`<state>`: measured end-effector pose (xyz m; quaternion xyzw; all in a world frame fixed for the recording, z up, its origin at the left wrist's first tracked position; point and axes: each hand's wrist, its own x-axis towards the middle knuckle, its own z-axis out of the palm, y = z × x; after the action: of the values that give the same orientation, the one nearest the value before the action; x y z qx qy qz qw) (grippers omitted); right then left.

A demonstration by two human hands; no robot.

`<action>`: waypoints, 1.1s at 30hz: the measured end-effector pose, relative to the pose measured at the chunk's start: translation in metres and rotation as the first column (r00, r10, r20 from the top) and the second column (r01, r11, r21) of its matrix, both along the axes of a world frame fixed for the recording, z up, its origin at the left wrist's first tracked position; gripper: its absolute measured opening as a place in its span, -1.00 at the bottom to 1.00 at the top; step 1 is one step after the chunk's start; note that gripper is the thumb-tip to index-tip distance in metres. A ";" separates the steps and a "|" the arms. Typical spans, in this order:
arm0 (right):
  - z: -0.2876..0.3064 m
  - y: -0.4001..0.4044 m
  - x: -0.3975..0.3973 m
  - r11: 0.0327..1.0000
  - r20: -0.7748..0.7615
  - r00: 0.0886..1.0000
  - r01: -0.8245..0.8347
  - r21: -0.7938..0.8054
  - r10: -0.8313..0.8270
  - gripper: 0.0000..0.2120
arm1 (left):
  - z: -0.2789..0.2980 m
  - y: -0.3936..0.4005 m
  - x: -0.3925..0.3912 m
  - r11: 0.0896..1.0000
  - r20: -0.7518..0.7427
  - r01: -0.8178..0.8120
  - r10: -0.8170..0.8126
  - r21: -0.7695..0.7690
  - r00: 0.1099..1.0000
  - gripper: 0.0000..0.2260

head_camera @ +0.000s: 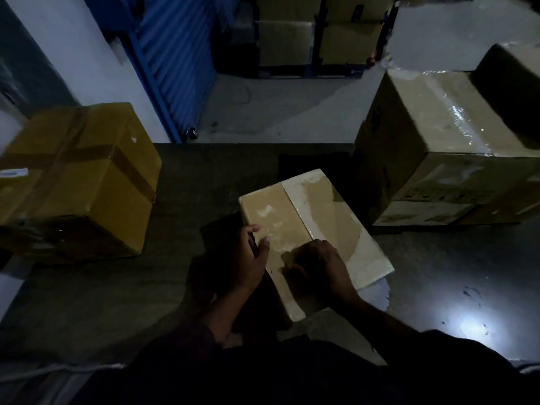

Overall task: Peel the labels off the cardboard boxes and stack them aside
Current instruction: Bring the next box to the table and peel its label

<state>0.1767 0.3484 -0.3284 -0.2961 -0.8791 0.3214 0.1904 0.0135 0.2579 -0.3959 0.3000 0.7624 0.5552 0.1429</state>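
Your table [87, 287] is a dark, matte slab whose far edge runs straight across the middle of the view, with pale floor [277, 106] beyond it. At right stands the biggest box [432, 159], dull cardboard under glossy, wrinkled clear tape; it sits at the table's far right. At left is a yellow-brown box [79, 176], squarish, crossed by brown tape bands, with a small white label [13, 172] on its left edge. Open tabletop separates these two. Between them, near you, lies the flat box [309, 229], turned at an angle, its top seam running away from you, its surface patched with pale, torn label residue. Your left hand [251, 258] grips its left edge, thumb laid on top, fingers curled over the side. Your right hand [318, 267] rests on the near top, fingers bent down onto the cardboard; you cannot tell whether they pinch anything. Bare table lies around the flat box.
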 end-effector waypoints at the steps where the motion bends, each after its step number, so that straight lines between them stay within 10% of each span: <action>1: 0.004 0.000 0.000 0.995 -0.040 0.998 0.051 -0.086 -0.054 -0.62 | 0.001 0.001 0.000 1.000 0.003 -0.001 0.001 -0.004 1.000 -0.74; 6: -0.003 0.001 -0.013 0.959 0.160 0.949 0.281 -0.041 -0.272 -0.82 | 0.003 0.003 -0.003 1.000 -0.026 -0.003 0.003 -0.004 1.000 -0.73; 22: -0.003 0.002 -0.039 0.965 0.195 0.981 -0.055 0.255 0.004 -0.90 | 0.013 0.002 -0.001 0.999 0.015 0.007 -0.006 -0.044 1.000 -0.70; 27: -0.006 -0.007 -0.029 0.996 0.117 0.989 0.079 0.052 -0.085 -0.61 | 0.017 0.000 -0.002 0.996 -0.105 0.000 -0.010 -0.092 0.994 -0.62; 33: 0.003 -0.007 0.009 0.926 -0.068 0.927 0.361 -0.109 -0.369 -0.75 | 0.051 0.013 0.014 0.999 -0.294 -0.012 0.001 -0.034 0.956 -0.74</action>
<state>0.1859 0.3419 -0.3253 -0.4489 -0.7832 0.3340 0.2711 0.0272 0.2711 -0.3449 0.3741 0.7859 0.4914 0.0314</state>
